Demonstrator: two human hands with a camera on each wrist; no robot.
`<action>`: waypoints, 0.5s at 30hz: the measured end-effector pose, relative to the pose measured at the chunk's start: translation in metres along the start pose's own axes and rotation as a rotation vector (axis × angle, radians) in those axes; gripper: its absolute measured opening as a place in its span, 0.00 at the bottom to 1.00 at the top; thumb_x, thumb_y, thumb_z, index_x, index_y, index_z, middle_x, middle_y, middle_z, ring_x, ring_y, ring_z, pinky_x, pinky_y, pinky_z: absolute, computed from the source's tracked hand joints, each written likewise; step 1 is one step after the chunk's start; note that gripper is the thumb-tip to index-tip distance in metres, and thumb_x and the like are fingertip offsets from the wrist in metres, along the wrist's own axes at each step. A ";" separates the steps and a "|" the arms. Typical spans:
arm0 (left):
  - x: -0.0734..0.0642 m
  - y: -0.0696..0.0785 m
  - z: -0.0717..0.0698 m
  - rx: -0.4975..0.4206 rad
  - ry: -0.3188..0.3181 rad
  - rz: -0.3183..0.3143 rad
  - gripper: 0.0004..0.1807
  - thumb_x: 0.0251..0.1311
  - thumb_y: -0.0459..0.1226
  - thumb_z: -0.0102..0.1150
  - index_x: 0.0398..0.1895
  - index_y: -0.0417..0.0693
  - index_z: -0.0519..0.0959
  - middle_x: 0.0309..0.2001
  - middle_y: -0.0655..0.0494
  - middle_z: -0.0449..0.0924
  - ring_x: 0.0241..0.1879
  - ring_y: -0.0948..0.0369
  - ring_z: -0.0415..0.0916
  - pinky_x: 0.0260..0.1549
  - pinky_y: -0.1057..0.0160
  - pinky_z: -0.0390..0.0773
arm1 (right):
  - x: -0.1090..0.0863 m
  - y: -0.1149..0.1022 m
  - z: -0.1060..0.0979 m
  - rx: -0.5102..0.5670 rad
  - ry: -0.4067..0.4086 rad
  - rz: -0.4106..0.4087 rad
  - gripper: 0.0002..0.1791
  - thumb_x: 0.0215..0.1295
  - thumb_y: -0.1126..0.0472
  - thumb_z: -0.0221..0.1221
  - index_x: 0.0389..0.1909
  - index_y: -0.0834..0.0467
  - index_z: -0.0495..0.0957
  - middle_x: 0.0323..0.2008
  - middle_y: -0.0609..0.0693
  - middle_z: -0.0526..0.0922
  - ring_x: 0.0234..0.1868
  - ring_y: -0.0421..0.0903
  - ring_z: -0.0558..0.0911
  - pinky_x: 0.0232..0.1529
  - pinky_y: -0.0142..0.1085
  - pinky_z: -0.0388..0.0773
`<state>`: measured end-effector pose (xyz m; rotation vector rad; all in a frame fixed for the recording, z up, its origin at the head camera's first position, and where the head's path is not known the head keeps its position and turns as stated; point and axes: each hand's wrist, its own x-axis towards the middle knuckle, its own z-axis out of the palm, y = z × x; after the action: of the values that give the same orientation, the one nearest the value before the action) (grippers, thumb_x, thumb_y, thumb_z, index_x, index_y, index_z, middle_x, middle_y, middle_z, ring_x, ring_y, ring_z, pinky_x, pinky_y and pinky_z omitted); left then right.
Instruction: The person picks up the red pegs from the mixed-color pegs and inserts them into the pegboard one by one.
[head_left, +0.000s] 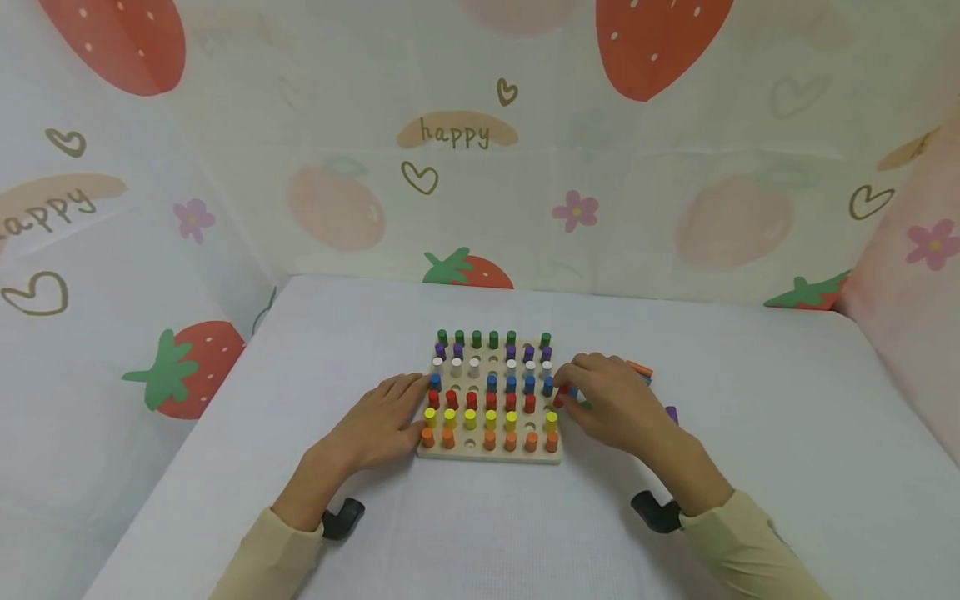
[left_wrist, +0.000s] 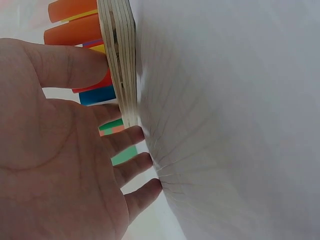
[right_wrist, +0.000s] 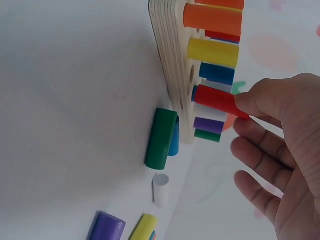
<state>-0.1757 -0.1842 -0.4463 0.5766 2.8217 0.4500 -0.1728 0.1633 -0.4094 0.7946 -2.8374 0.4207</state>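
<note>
A wooden pegboard [head_left: 491, 457] lies on the table, with rows of green, purple, white, blue, red, yellow and orange pegs standing in it. Several holes are bare, among them one in the front orange row. My right hand [head_left: 618, 408] pinches a red peg [right_wrist: 215, 99] between thumb and index finger, at the board's right side near the bare end of the red row. The held peg is tilted in the right wrist view. My left hand [head_left: 378, 423] rests against the board's left edge with its fingers extended; its thumb [left_wrist: 80, 67] touches the side.
Loose pegs lie right of the board: a green peg [right_wrist: 161, 139], a blue peg [right_wrist: 174, 140] partly behind it, a white peg [right_wrist: 161, 190], a purple peg [right_wrist: 107, 227], a yellow peg [right_wrist: 144, 227] and an orange peg [head_left: 640, 367]. A patterned cloth [head_left: 465, 200] hangs behind the table.
</note>
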 end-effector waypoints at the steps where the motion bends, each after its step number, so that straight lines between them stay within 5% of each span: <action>1: 0.000 0.000 0.000 -0.001 0.001 0.002 0.39 0.74 0.46 0.47 0.84 0.43 0.55 0.83 0.41 0.58 0.84 0.40 0.53 0.82 0.34 0.55 | 0.000 -0.001 0.000 0.002 -0.001 -0.003 0.12 0.63 0.61 0.73 0.47 0.54 0.88 0.45 0.49 0.90 0.52 0.51 0.87 0.61 0.53 0.85; 15: 0.000 -0.001 -0.002 0.005 0.001 0.015 0.40 0.73 0.47 0.48 0.84 0.42 0.56 0.83 0.42 0.58 0.83 0.40 0.54 0.81 0.33 0.56 | 0.003 -0.007 0.003 -0.015 -0.004 -0.051 0.10 0.63 0.60 0.73 0.45 0.53 0.88 0.41 0.47 0.89 0.48 0.48 0.87 0.58 0.50 0.85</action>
<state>-0.1762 -0.1855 -0.4450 0.5985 2.8223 0.4464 -0.1719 0.1549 -0.4103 0.8638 -2.8139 0.3909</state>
